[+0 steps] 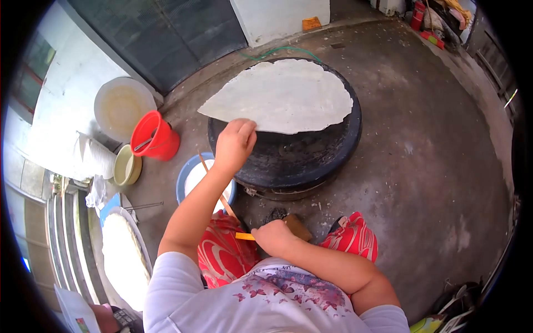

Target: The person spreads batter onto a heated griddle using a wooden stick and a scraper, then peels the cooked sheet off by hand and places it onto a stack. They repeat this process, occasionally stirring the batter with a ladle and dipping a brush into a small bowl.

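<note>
A large, thin, pale pancake (283, 94) lies over the far part of a round black griddle (288, 161). Pinched at its near-left edge is my left hand (236, 143), fingers closed on the sheet. That side looks raised and juts past the griddle's rim. Close to my lap, my right hand (273, 238) is wrapped round a yellow handle-like piece (244, 236); what it belongs to is hidden by the hand. Left of the griddle stands a blue basin (181, 186) of white batter, with a wooden stick (226, 204) leaning across it.
A red bucket (166, 141), a green basin (123, 166) and a round pale board (125, 108) stand at the left. Lower left is a large white-topped round tray (123, 261). A green hose (277, 50) runs behind the griddle. A red extinguisher (417, 15) stands far right.
</note>
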Demonstrator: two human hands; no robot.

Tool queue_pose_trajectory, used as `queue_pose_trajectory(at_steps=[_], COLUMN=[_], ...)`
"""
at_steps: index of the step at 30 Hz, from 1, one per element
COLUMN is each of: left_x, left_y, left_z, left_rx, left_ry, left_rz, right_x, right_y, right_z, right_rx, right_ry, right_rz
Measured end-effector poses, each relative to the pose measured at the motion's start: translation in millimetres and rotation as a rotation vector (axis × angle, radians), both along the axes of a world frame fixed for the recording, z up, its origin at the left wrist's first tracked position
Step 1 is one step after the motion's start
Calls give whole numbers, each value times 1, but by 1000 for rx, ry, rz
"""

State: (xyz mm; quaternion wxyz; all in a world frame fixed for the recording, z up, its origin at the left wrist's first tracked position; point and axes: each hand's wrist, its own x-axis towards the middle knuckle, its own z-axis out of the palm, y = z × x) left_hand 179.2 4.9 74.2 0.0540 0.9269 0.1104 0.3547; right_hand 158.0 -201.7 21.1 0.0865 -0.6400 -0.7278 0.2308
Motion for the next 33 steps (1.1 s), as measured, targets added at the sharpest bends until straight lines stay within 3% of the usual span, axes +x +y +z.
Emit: queue_pose_trajectory(at_steps=[5,8,12,14,16,17,21,22,24,25,26,27,28,33], left_x=[-41,-70,-99,-104,-92,-75,-87,-96,-110,-82,-77,-55,-42,41], left_y=[-21,-24,13,48,69,59,118,152,217,192,210,199,200,190], left_z=[-24,-52,-114,-162,-138,-111,-154,-179,-218,-138,-113,-70,-24,131], left_rx=[-6,-217,-287,-293,-1345,-1520,-1777,-1775,-855,-609,-288,-722,-316,-69], left_ry=[112,528,697,415,151,-118,-232,-225,325,560,554,-37,144,-118], left_rz=[-44,-169,-109,623,920,1121,971,969,766,893,847,920,859,669], right_x=[-3,-5,-6,-6,-7,-7,-7,-7,-8,-7,-7,-6,-7,-3], right_y=[0,-2,-2,-2,-1,-1,1,2,3,4,4,4,5,10], right_z=[-7,-8,-12,-11,-10,-11,-12,-15,-21,-20,-19,-18,-19,-16], right_rx=[17,18,18,5,-5,-10,2,3,24,25,15,6,8,-4], right_ry=[-22,-34,-20,-12,-8,-16,-12,-9,-12,-10,-12,-14,-13,-18], right_rz=[31,52,64,60,60,61,50,43,70,68,68,69,69,51])
